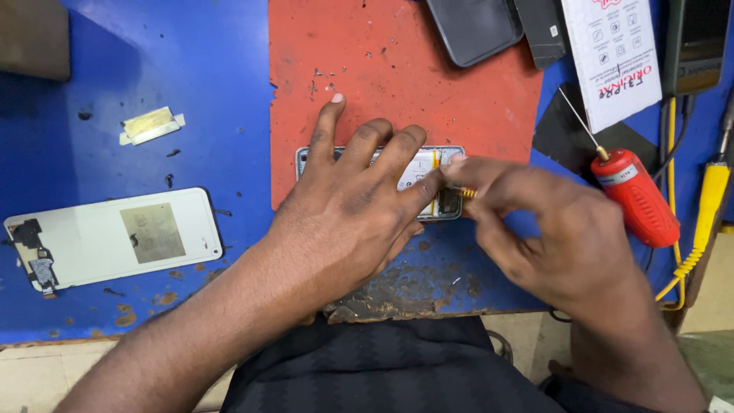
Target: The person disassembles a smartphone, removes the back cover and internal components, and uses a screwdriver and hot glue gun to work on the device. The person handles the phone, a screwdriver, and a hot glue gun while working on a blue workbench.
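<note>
Near the tabletop's front edge, the left hand (355, 203), fingers spread, should keep pressing the opened phone (428, 180) flat while the right hand (535, 226) pinches a small yellow part (468, 193) gently.

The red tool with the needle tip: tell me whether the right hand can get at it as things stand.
Probably yes. The red tool lies on the blue bench just beyond the right hand, with nothing between them. But that hand's fingertips are pinched on a small yellow part at the opened phone, so it would have to let go first.
</note>
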